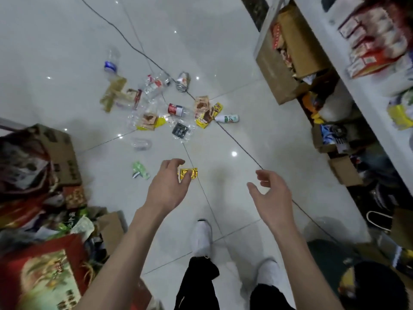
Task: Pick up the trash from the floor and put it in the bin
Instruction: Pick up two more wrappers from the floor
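One gold wrapper pinched in left grip, held above floor for binning. Right grip spread, empty, free for next piece. Remaining trash scattered mid-floor ahead; bin not identifiable.

Bare floor lies open in the middle, ahead of the shoes, crossed by a thin cable. Farther on, a trash heap covers the tiles. Boxes and bags crowd the left side; a shelf with cartons on the floor beneath it walls off the right.
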Available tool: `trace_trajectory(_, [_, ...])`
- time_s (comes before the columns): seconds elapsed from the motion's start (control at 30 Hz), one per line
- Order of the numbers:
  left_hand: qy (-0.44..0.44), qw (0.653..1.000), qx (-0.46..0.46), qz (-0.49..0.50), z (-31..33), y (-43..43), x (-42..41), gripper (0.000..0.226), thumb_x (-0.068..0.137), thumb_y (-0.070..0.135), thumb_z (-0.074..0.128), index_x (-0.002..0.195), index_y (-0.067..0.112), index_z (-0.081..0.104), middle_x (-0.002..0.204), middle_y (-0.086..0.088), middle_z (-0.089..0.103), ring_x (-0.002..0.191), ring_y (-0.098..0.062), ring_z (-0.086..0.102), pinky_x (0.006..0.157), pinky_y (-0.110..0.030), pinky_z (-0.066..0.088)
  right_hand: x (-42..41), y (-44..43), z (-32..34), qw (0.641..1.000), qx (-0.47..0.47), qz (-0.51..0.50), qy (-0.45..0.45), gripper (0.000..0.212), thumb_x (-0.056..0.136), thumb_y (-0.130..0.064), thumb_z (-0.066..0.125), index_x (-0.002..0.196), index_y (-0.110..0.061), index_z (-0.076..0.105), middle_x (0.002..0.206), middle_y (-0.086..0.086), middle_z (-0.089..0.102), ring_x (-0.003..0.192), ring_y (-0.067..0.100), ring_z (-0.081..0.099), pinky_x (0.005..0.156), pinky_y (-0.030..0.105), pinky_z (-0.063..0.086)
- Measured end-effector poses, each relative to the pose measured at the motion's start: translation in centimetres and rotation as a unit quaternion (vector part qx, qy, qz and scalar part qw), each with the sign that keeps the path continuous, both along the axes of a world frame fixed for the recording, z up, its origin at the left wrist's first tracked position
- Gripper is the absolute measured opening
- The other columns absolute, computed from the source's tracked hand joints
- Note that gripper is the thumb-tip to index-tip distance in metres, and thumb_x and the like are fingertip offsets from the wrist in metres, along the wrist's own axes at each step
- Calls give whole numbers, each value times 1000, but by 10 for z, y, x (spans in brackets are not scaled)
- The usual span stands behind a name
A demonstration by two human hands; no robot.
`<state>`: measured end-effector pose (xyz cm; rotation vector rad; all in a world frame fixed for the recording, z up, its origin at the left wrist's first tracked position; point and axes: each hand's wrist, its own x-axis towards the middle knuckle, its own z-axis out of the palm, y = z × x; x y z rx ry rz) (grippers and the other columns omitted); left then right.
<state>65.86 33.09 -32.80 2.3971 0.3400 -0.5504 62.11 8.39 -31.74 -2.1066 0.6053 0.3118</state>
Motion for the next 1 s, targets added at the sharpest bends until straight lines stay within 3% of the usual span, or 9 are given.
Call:
trace_trajectory(0.3, [-8,997,10,82,-24,47,64,41,96,40,56,131,20,53,133,-2,51,95,-18,63,88,-39,52,107,25,-17,997,-16,80,-1,37,87,-19,75,122,-22,62,116,-6,59,104,11,58,89,19,38])
trace_trajectory(0.5, [12,989,30,146,-72,48,92,42,96,41,55,132,20,52,133,-4,51,97,-19,64,89,-40,51,175,22,-67,987,-21,158,10,41,86,-21,76,124,-22,62,118,-5,59,104,12,58,88,21,38])
trace_trajectory(0.77, [25,975,59,215,-184,69,78,44,96,43,53,134,20,51,136,-4,50,101,-23,64,92,-45,51,206,62,-188,944,-21,327,31,45,85,-26,77,126,-24,61,122,-4,57,109,14,58,91,24,41])
trace_trajectory(1.0, [28,970,69,231,-343,90,53,45,96,42,53,136,21,48,137,-3,51,107,-24,62,90,-46,51,202,101,-346,892,-32,450,10,48,85,-27,78,130,-21,60,124,0,57,108,17,59,93,27,44])
